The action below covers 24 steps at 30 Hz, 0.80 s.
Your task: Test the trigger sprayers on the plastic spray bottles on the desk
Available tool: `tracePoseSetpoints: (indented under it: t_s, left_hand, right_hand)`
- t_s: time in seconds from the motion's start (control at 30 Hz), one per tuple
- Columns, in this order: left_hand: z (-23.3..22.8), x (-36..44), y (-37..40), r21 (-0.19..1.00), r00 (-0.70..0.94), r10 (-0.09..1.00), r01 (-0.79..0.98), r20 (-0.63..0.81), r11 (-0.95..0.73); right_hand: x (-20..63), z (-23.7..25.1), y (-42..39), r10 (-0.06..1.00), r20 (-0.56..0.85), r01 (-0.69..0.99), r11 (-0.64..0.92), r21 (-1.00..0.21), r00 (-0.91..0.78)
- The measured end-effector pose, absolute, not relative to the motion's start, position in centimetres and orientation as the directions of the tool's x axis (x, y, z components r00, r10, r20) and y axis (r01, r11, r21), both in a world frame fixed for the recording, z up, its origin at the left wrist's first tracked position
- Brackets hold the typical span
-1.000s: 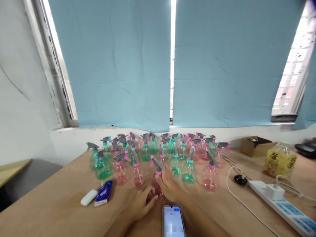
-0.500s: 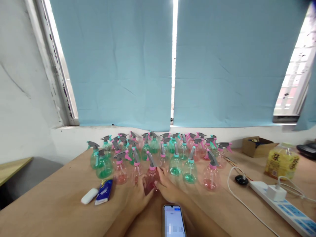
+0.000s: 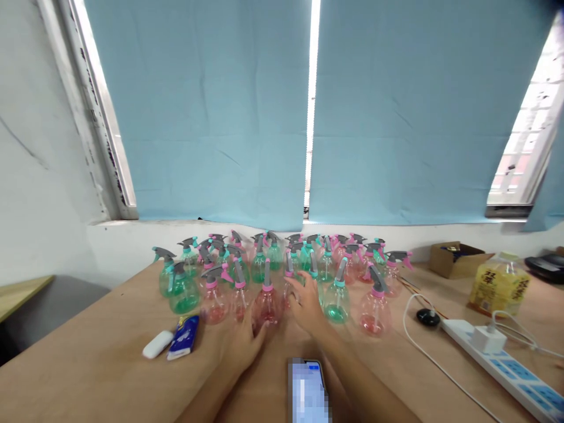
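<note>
— What do I have at the right edge of my feed?
— A white power strip [image 3: 520, 367], a yellow oil bottle [image 3: 497, 289] and a cardboard box [image 3: 458, 258].
— Lower left?
— A white case [image 3: 157, 344] beside a blue packet [image 3: 184, 337]; phone [image 3: 307, 392] at bottom centre.

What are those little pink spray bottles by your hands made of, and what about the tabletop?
The pink spray bottle between the left hand and right hand looks like thin tinted plastic: light passes through its glossy body, and its grey trigger head is opaque, probably harder plastic. The table looks like matt plywood or fibreboard, judging by its flat, pale brown surface.
</note>
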State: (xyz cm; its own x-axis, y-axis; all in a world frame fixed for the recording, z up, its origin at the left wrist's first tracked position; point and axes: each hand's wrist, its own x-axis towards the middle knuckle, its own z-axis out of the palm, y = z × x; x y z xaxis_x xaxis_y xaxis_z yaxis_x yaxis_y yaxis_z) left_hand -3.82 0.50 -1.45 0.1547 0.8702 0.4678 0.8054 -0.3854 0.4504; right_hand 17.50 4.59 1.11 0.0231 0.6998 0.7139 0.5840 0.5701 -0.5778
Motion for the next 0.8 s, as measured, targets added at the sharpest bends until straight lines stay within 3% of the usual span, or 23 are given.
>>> tracePoseSetpoints:
  t_s: [0.23, 0.4, 0.53, 0.8]
  left_hand:
    - [0.2, -3.8, -0.3, 0.284, 0.19, 0.805, 0.87, 0.562, -0.404]
    - [1.0, -3.6, -0.8, 0.106, 0.541, 0.622, 0.701, 0.566, -0.706]
    - [0.9, -3.2, -0.8, 0.037, 0.694, 0.566, 0.617, 0.445, -0.786]
    - [-0.6, -3.9, 0.3, 0.102, 0.667, 0.649, 0.665, 0.366, -0.74]
  right_hand:
    - [16.6, 3.1, 6.9, 0.812, 0.584, 0.722, 0.411, -0.557, -0.012]
    - [16.3, 2.9, 7.5, 0.813, 0.581, 0.748, 0.402, -0.529, -0.026]
    - [16.6, 2.9, 7.0, 0.726, 0.687, 0.732, 0.486, -0.477, -0.034]
    - [18.1, 5.7, 4.5, 0.432, 0.901, 0.671, 0.682, -0.292, -0.047]
